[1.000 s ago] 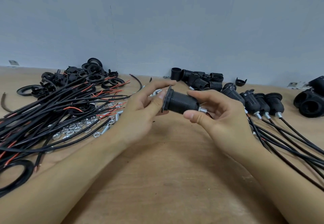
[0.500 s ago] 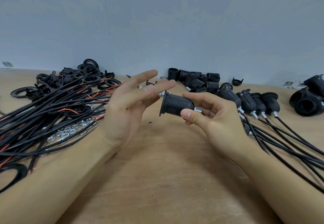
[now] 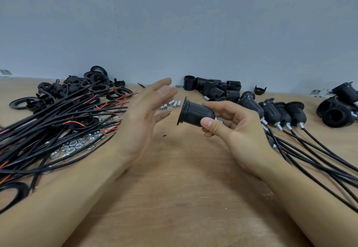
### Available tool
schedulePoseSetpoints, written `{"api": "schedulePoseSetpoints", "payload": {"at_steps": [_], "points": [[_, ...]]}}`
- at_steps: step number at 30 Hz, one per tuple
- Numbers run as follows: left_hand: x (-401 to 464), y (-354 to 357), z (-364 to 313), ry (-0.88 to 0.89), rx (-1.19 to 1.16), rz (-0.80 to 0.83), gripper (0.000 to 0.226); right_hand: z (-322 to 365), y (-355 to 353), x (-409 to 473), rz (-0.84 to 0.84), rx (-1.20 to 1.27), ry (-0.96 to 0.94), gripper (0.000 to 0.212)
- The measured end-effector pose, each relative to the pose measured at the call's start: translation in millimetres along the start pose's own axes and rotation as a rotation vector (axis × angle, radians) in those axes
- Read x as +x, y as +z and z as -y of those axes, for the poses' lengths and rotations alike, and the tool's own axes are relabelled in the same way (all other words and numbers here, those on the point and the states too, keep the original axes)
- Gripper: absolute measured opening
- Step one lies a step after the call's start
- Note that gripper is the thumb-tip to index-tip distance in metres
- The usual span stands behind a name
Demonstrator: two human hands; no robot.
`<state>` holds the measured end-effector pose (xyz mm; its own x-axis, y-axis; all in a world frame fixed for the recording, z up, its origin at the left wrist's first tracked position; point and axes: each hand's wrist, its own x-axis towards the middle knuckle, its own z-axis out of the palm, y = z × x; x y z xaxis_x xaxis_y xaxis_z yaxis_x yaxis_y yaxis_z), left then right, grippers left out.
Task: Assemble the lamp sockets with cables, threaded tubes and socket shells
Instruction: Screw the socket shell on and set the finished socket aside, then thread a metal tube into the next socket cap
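My right hand (image 3: 234, 130) grips a black threaded lamp socket (image 3: 195, 113) by its narrow end, flange pointing left, a silver threaded tube showing at my thumb. It hangs above the middle of the wooden table (image 3: 174, 198). My left hand (image 3: 145, 119) hovers just left of the socket with straight, spread fingers, touching nothing. A bundle of black cables with red wire ends (image 3: 48, 130) lies at the left. Loose black socket shells (image 3: 217, 90) sit at the back. Loose threaded tubes (image 3: 173, 104) lie behind my left hand.
Several finished sockets with cables (image 3: 280, 115) lie in a row at the right, their cables (image 3: 319, 165) trailing toward the front. Black rings (image 3: 100, 88) pile at the back left, silver nuts (image 3: 75, 145) under the cables, more black sockets (image 3: 339, 111) at the far right.
My left hand has let go of the socket's flange, opened and drawn away to the left. My right hand still holds the socket, now tilted a little.
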<state>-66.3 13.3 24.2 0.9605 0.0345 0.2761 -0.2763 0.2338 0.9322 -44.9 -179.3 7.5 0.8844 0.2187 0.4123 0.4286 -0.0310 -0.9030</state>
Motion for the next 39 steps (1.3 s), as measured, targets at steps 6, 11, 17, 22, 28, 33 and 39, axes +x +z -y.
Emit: {"api": "schedulePoseSetpoints", "payload": {"at_steps": [6,11,17,22,28,33,39], "points": [[-0.6,-5.4,-2.0,0.086,-0.167,-0.123,0.042,-0.2,-0.3,-0.3,0.027,0.002,-0.008,0.028],[2.1,-5.3,-0.1,0.029,-0.036,-0.069,0.041,1.1,1.9,-1.0,0.054,0.017,-0.012,0.029],[-2.6,-3.9,-5.4,0.122,-0.128,-0.069,0.044,2.5,2.0,-3.0,0.065,0.000,0.007,0.030],[0.7,-6.0,-4.4,0.098,-0.021,-0.122,0.034,3.6,4.8,-3.3,0.058,0.009,0.009,0.028],[-5.8,-0.8,-3.9,0.085,-0.036,0.037,0.052,5.6,3.9,-4.0,0.058,-0.024,0.007,0.028],[-0.7,-5.2,-0.2,0.112,0.047,-0.074,0.043,4.7,4.0,-3.2,0.040,-0.053,0.022,0.028],[-8.0,4.7,5.2,0.291,0.150,-0.006,0.032,-1.9,3.8,-2.6,0.005,-0.326,0.061,0.037]]}}
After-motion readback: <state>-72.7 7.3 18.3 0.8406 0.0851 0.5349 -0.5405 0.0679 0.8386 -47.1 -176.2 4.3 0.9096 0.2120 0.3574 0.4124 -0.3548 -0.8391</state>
